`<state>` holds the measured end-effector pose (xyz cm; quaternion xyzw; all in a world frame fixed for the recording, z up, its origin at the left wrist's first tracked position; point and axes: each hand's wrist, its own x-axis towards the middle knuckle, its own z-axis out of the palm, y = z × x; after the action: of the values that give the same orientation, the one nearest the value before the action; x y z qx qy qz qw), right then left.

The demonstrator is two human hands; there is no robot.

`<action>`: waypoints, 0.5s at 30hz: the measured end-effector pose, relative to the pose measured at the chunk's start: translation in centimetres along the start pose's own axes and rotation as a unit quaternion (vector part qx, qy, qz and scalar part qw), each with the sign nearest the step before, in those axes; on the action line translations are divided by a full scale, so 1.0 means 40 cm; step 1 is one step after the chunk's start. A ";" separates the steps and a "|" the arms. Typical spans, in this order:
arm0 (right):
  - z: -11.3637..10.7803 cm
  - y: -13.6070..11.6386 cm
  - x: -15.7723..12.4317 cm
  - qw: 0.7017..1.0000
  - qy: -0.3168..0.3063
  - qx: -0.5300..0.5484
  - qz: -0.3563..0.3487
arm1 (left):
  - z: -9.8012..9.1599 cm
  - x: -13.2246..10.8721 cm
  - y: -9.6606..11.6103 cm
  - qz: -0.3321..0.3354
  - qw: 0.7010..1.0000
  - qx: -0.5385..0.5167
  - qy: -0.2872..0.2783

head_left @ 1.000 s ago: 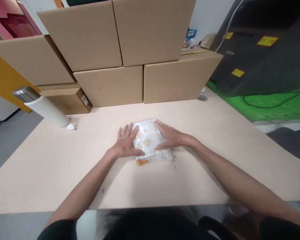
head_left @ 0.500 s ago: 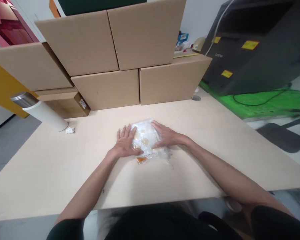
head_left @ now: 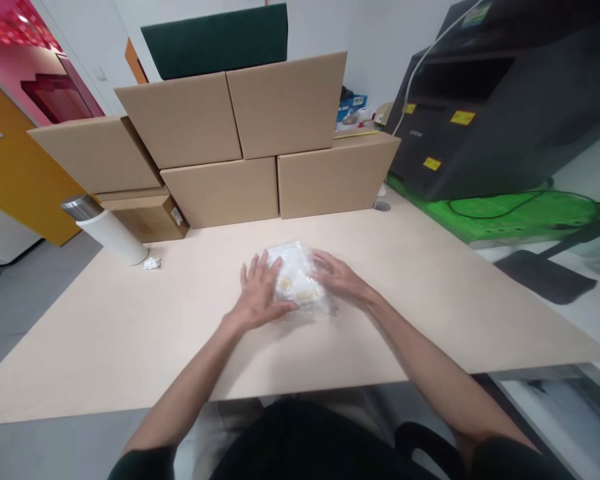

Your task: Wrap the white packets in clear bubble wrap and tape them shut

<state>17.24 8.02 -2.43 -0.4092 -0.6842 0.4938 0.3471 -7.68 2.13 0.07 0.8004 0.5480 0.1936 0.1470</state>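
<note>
Packet (head_left: 294, 267): glossy, crinkled plastic. Tabletop (head_left: 180, 320): smooth, matt. Boxes (head_left: 220, 197): matt cardboard. Bottle cap (head_left: 83, 207): shiny metal.

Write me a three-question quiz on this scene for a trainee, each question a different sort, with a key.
1. Multiple choice. What lies between the left hand and the right hand?
A) a black cable
B) a clear-wrapped package
C) a dark green box

2. True or false: the crumpled white scrap lies nearer the left hand than the right hand.

3. Count. How many yellow stickers show on the dark machine?

Key: 1. B; 2. True; 3. Three.
</note>
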 end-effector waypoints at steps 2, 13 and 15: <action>0.001 -0.009 -0.009 0.996 0.032 0.084 0.022 | 0.029 -0.013 0.048 0.032 0.999 -0.001 -0.013; 0.024 0.000 -0.009 0.977 0.087 0.183 0.063 | 0.112 -0.005 0.071 0.041 0.996 -0.069 0.045; 0.029 -0.009 -0.015 0.979 0.066 0.178 0.070 | 0.099 -0.010 0.075 0.042 0.982 -0.158 0.098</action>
<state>16.38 6.95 -2.43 -0.4194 -0.5304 0.6026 0.4238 -3.50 0.59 -2.13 0.7665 0.4887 0.3606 0.2089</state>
